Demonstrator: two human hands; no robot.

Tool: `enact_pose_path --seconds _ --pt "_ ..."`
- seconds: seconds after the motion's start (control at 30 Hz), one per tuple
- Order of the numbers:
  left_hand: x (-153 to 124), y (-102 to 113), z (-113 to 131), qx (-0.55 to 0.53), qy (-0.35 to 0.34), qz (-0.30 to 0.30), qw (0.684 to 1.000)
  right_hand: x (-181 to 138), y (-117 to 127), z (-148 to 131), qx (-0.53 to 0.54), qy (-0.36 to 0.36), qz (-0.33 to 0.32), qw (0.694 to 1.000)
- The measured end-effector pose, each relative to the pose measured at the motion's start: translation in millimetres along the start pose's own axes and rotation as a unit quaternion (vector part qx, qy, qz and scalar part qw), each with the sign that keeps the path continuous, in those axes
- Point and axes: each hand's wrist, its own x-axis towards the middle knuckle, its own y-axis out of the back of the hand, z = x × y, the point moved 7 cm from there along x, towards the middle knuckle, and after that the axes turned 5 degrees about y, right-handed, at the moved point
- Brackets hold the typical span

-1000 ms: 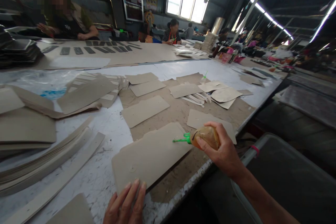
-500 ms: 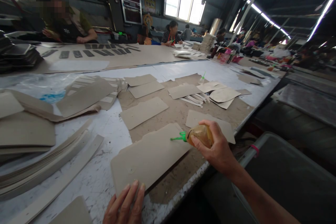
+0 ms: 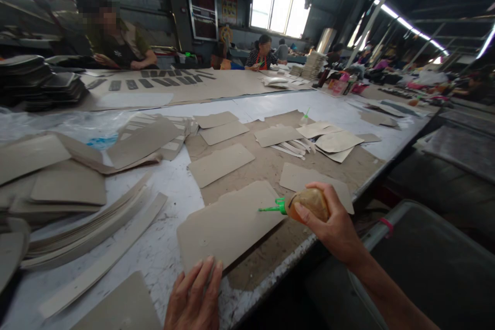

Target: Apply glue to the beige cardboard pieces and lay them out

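Note:
My right hand (image 3: 333, 224) is wrapped round a small amber glue bottle (image 3: 307, 202) with a green nozzle (image 3: 273, 208). The nozzle tip points left over the right edge of a large grey cardboard panel (image 3: 228, 227) lying near the table's front edge. My left hand (image 3: 195, 296) lies flat with its fingers stretched out on the near corner of that panel. A smaller cardboard piece (image 3: 299, 178) sits just behind the bottle.
More cut cardboard pieces (image 3: 220, 164) and long curved strips (image 3: 93, 240) cover the white table (image 3: 154, 252). A dark bin (image 3: 433, 263) stands right of the table edge. A person (image 3: 112, 36) works at the far left, others (image 3: 263, 51) further back.
The view has shifted slightly left, so everything sits a little further right. Both hands, the bottle and the panel keep their places relative to each other.

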Motion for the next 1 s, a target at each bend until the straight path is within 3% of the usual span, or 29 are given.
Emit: enact_pose_path --seconds 0.1,0.17,0.33,0.47,0.6,0.77,1.0 --pt "-3 3 11 -0.009 0.019 -0.004 1.000 -6 -6 9 0.166 -0.097 0.016 0.981" --pt "-5 4 18 -0.004 0.032 -0.004 0.999 -7 -12 2 0.185 -0.103 0.026 0.977" --pt "-10 2 24 -0.003 0.056 -0.003 0.998 -15 -51 -45 0.062 0.003 -0.048 0.997" --pt "-9 3 24 -0.007 0.061 0.008 0.998 -21 -85 -75 0.014 0.123 -0.082 0.989" --pt "-9 2 23 -0.009 0.069 0.013 0.997 -24 -107 -91 -0.002 0.188 -0.100 0.977" --pt "-11 1 23 -0.006 0.072 0.030 0.997 -24 -116 -99 -0.024 0.220 -0.112 0.969" --pt "-11 1 22 -0.013 0.084 0.044 0.995 -16 -99 -93 -0.073 0.226 -0.083 0.968"
